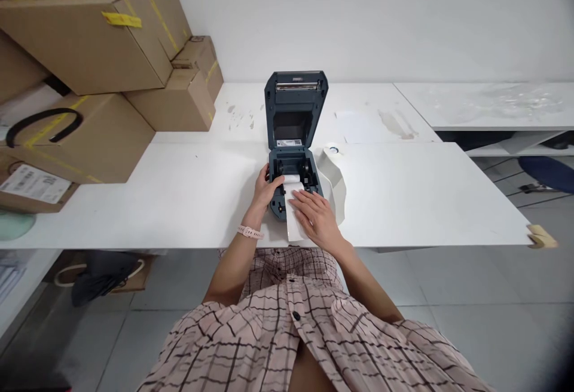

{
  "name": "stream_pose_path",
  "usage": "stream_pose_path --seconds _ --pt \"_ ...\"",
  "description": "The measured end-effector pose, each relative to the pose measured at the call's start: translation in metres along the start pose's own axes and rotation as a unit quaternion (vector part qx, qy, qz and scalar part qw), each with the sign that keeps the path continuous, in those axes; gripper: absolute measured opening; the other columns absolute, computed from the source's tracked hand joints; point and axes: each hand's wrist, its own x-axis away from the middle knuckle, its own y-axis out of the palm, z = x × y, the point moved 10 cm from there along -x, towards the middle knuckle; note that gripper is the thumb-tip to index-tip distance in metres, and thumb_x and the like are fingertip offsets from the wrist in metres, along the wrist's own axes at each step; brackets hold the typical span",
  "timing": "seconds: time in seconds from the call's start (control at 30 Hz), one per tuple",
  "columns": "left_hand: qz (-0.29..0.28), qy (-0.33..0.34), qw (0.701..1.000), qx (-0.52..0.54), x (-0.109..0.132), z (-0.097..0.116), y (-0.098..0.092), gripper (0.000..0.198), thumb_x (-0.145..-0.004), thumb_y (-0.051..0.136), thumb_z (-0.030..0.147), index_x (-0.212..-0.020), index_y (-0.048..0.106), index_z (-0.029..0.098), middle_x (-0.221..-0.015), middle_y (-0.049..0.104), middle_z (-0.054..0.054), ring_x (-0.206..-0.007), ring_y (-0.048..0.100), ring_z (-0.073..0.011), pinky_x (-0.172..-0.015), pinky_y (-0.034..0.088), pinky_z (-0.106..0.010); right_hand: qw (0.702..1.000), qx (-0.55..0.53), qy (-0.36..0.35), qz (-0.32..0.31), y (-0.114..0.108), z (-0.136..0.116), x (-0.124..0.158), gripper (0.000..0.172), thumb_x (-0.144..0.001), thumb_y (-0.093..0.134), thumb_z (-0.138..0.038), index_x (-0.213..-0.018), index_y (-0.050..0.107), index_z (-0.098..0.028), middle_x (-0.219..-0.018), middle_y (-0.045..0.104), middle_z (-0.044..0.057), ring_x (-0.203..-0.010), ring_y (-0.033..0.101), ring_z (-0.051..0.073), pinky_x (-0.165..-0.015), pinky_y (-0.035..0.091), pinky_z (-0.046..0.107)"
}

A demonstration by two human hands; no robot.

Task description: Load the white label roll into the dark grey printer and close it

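A dark grey label printer (275, 205) sits on the white table with its lid (292, 102) raised and tilted back. Inside its bay lies a small white paper roll (291, 178), and a strip of label paper (293, 224) runs from it over the printer's front edge. My left hand (264, 190) grips the printer's left side, fingers on the outer wall and thumb reaching in by the roll. My right hand (317, 216) lies flat over the strip, fingers stretched out and pointing left. Part of the strip and the printer's front right are hidden beneath it.
A loose curl of white backing paper (334, 183) stands right of the printer. Cardboard boxes (85, 45) are stacked at the left, with a black curved strap (42, 118). A white sheet (354, 126) lies behind. The table's front edge (426, 245) is close to my body.
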Motion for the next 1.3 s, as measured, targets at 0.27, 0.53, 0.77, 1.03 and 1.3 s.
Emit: stream_pose_path --seconds 0.27,0.53,0.77,1.03,1.3 --pt "-0.034 -0.011 0.999 0.001 0.040 0.001 0.007 0.075 -0.084 0.078 0.046 -0.151 0.051 0.026 -0.156 0.057 -0.012 -0.143 0.055 -0.0332 -0.117 0.047 -0.048 0.971 -0.231 0.013 -0.059 -0.034 0.016 -0.012 0.034 -0.105 0.056 -0.044 -0.135 0.070 -0.035 -0.148 0.067 0.003 -0.142 0.059 0.029 -0.119 0.048 0.060" --pt "-0.057 -0.036 0.998 -0.016 0.118 -0.022 0.008 0.119 -0.076 0.086 0.053 -0.169 0.015 0.029 -0.168 0.041 -0.015 -0.152 0.044 -0.0353 -0.123 0.042 -0.049 0.924 -0.320 0.122 0.169 -0.113 0.152 -0.181 0.074 -0.093 0.038 -0.087 -0.152 0.048 -0.043 -0.164 0.050 -0.002 -0.158 0.038 0.026 -0.127 0.035 0.055" --pt "-0.073 -0.029 0.997 -0.010 0.118 -0.016 -0.002 0.090 -0.090 0.066 0.063 -0.165 0.031 0.030 -0.171 0.040 -0.007 -0.158 0.037 -0.0312 -0.126 0.038 -0.041 0.910 -0.362 0.102 0.175 -0.096 0.117 -0.190 0.081 -0.096 0.023 -0.087 -0.148 0.055 -0.034 -0.155 0.057 0.000 -0.152 0.046 0.028 -0.123 0.040 0.051" --pt "0.020 -0.024 0.999 0.009 0.096 -0.002 -0.025 0.089 -0.093 0.045 0.076 -0.168 0.019 0.034 -0.179 0.017 -0.004 -0.163 0.024 -0.0279 -0.130 0.031 -0.044 0.924 -0.270 0.179 0.203 -0.059 0.057 -0.020 0.044 -0.095 0.060 -0.063 -0.133 0.065 -0.042 -0.145 0.063 0.000 -0.143 0.053 0.029 -0.124 0.039 0.054" --pt "-0.076 -0.021 0.997 -0.004 0.077 0.007 0.009 0.091 -0.084 0.076 0.058 -0.161 0.036 0.028 -0.169 0.041 -0.010 -0.157 0.037 -0.0352 -0.125 0.042 -0.046 0.775 -0.516 0.352 0.099 0.023 0.092 0.009 0.103 -0.075 0.080 -0.065 -0.161 0.034 -0.032 -0.164 0.049 0.010 -0.148 0.051 0.034 -0.124 0.044 0.057"
